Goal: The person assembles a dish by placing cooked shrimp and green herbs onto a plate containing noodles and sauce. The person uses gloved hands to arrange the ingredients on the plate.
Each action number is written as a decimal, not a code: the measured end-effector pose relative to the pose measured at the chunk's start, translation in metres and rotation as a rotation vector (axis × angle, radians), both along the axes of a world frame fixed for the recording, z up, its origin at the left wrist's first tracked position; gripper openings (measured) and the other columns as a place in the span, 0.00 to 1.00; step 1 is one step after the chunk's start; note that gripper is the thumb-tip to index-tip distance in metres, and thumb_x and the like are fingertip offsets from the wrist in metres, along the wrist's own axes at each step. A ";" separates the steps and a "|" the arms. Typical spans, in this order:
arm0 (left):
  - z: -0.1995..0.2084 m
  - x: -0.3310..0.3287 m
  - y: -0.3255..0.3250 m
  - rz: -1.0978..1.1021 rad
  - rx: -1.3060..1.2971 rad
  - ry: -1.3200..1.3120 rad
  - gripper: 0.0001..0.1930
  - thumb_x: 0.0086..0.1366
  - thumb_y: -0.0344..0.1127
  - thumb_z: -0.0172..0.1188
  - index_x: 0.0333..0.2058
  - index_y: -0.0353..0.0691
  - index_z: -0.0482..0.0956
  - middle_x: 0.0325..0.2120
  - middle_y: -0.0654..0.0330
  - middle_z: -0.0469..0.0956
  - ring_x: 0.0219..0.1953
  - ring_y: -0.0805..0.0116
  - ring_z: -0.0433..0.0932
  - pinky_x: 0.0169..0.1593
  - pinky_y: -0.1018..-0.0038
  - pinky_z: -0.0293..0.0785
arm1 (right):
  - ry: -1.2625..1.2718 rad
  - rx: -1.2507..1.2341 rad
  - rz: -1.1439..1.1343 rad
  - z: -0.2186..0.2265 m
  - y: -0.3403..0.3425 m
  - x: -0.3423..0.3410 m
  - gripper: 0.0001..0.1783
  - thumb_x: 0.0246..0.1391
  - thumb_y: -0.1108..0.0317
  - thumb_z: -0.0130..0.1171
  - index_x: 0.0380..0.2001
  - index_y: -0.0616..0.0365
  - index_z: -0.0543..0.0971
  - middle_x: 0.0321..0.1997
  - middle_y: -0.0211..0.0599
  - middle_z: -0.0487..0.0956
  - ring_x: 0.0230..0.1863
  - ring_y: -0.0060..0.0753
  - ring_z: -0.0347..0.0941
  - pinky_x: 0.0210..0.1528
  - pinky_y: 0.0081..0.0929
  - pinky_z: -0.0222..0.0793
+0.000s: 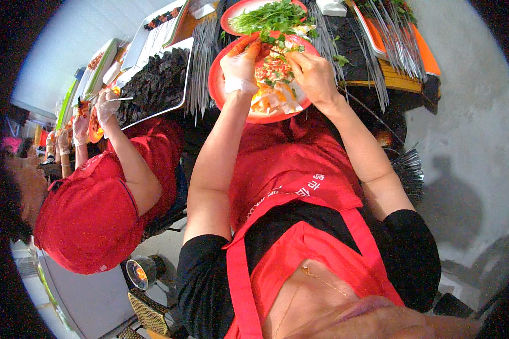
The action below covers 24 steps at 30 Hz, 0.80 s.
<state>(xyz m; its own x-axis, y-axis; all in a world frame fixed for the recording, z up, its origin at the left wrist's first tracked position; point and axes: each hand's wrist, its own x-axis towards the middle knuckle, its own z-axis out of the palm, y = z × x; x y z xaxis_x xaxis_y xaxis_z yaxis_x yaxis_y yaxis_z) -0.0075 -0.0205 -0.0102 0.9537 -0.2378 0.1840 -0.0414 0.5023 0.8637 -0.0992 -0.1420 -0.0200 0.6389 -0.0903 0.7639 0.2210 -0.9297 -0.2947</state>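
My left hand (241, 65) wears a clear plastic glove with orange-red stained fingers. It is closed at the rim of a red-rimmed plate (216, 85), with cilantro (274, 40) leaves sticking out beside its fingertips. My bare right hand (314, 78) pinches a thin skewer (373, 114), whose dark shaft seems to run out past the wrist to the lower right. Both hands meet over the plate, fingertips close together. On it lie pale, sheet-like pieces (277, 100) with red-orange sauce and scattered green leaves. The skewer's tip is hidden near my left fingers.
Behind stands another red-rimmed plate (227, 24) heaped with cilantro. Metal skewers lie in bundles on the left (202, 68) and right (373, 68). An orange tray (427, 53) sits far right. At left, a white tray (182, 101) holds dark sheets; a co-worker's gloved hand (107, 106) works there.
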 end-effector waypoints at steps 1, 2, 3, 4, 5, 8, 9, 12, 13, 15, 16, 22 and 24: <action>0.003 -0.002 -0.002 0.034 0.038 -0.033 0.11 0.54 0.22 0.54 0.38 0.29 0.75 0.31 0.53 0.77 0.30 0.68 0.77 0.35 0.78 0.74 | 0.000 0.019 -0.013 0.003 0.002 0.001 0.06 0.45 0.71 0.54 0.29 0.59 0.77 0.25 0.44 0.76 0.26 0.43 0.74 0.27 0.32 0.69; 0.005 -0.003 -0.005 0.067 0.075 -0.066 0.11 0.54 0.22 0.54 0.38 0.30 0.75 0.31 0.53 0.77 0.30 0.69 0.76 0.35 0.79 0.73 | 0.010 0.046 0.005 0.007 0.006 0.001 0.07 0.45 0.71 0.53 0.29 0.59 0.77 0.25 0.45 0.76 0.26 0.43 0.73 0.28 0.32 0.69; 0.000 0.001 -0.006 0.129 0.112 -0.129 0.11 0.54 0.24 0.54 0.38 0.32 0.76 0.31 0.55 0.77 0.30 0.72 0.76 0.34 0.80 0.72 | 0.021 0.071 0.021 0.011 0.012 -0.001 0.07 0.45 0.72 0.53 0.29 0.59 0.77 0.25 0.46 0.76 0.25 0.44 0.73 0.28 0.33 0.69; -0.006 0.009 -0.003 0.212 0.235 -0.201 0.12 0.55 0.24 0.55 0.39 0.32 0.76 0.32 0.55 0.77 0.31 0.72 0.75 0.35 0.79 0.72 | 0.023 0.091 0.033 0.017 0.015 0.000 0.07 0.46 0.72 0.52 0.30 0.59 0.77 0.24 0.46 0.75 0.25 0.45 0.73 0.28 0.34 0.69; -0.002 0.008 -0.004 0.205 0.249 -0.178 0.11 0.55 0.23 0.54 0.39 0.31 0.75 0.32 0.55 0.77 0.31 0.72 0.75 0.36 0.78 0.72 | 0.084 0.122 0.029 0.014 0.014 0.005 0.07 0.45 0.73 0.51 0.29 0.60 0.77 0.24 0.48 0.75 0.25 0.46 0.73 0.27 0.35 0.69; 0.022 -0.008 -0.004 0.222 0.161 -0.124 0.11 0.56 0.22 0.53 0.39 0.30 0.75 0.34 0.56 0.76 0.33 0.73 0.75 0.38 0.77 0.72 | -0.095 0.196 0.129 0.028 0.021 0.010 0.07 0.45 0.73 0.52 0.28 0.61 0.76 0.22 0.48 0.74 0.24 0.46 0.73 0.24 0.36 0.66; 0.025 -0.006 -0.005 0.263 0.254 -0.207 0.11 0.56 0.22 0.53 0.39 0.30 0.75 0.34 0.56 0.76 0.33 0.73 0.75 0.39 0.77 0.72 | -0.124 0.309 0.157 0.030 0.022 0.014 0.06 0.45 0.73 0.52 0.27 0.61 0.76 0.22 0.48 0.74 0.23 0.45 0.73 0.23 0.36 0.66; 0.033 -0.011 -0.008 0.330 0.432 -0.310 0.11 0.55 0.21 0.54 0.39 0.29 0.75 0.33 0.57 0.76 0.35 0.73 0.74 0.40 0.78 0.72 | -0.011 0.347 0.077 0.031 0.019 0.024 0.05 0.46 0.73 0.52 0.26 0.62 0.76 0.21 0.48 0.74 0.22 0.45 0.73 0.23 0.34 0.66; 0.033 -0.016 -0.012 0.314 0.419 -0.329 0.11 0.55 0.21 0.54 0.39 0.29 0.75 0.34 0.57 0.76 0.35 0.73 0.74 0.40 0.78 0.72 | 0.033 0.381 0.082 0.031 0.018 0.029 0.05 0.46 0.72 0.52 0.26 0.62 0.75 0.21 0.48 0.74 0.23 0.45 0.73 0.24 0.34 0.66; 0.029 -0.011 -0.019 0.260 0.350 -0.258 0.12 0.55 0.21 0.54 0.40 0.29 0.75 0.36 0.56 0.76 0.36 0.73 0.73 0.41 0.78 0.71 | 0.136 0.359 0.012 0.030 0.014 0.039 0.07 0.47 0.70 0.53 0.25 0.64 0.74 0.22 0.50 0.73 0.26 0.47 0.72 0.27 0.35 0.66; 0.027 -0.009 -0.017 0.304 0.401 -0.334 0.12 0.55 0.21 0.54 0.40 0.29 0.74 0.36 0.56 0.75 0.36 0.73 0.73 0.41 0.78 0.71 | 0.142 0.352 0.037 0.030 0.013 0.040 0.07 0.47 0.69 0.53 0.26 0.64 0.74 0.23 0.50 0.73 0.26 0.47 0.72 0.27 0.35 0.66; 0.024 0.037 -0.008 0.319 0.151 -0.139 0.12 0.57 0.23 0.53 0.41 0.33 0.74 0.36 0.58 0.75 0.36 0.74 0.73 0.40 0.79 0.70 | -0.020 -0.016 0.069 0.025 -0.016 0.021 0.08 0.47 0.70 0.54 0.31 0.61 0.75 0.31 0.44 0.74 0.30 0.47 0.72 0.30 0.35 0.69; 0.041 0.032 -0.011 0.232 0.228 -0.237 0.17 0.57 0.24 0.52 0.47 0.34 0.69 0.39 0.56 0.74 0.39 0.73 0.72 0.43 0.79 0.68 | 0.015 0.037 0.074 0.028 -0.036 0.013 0.07 0.46 0.73 0.54 0.31 0.61 0.76 0.30 0.42 0.73 0.28 0.41 0.72 0.29 0.31 0.70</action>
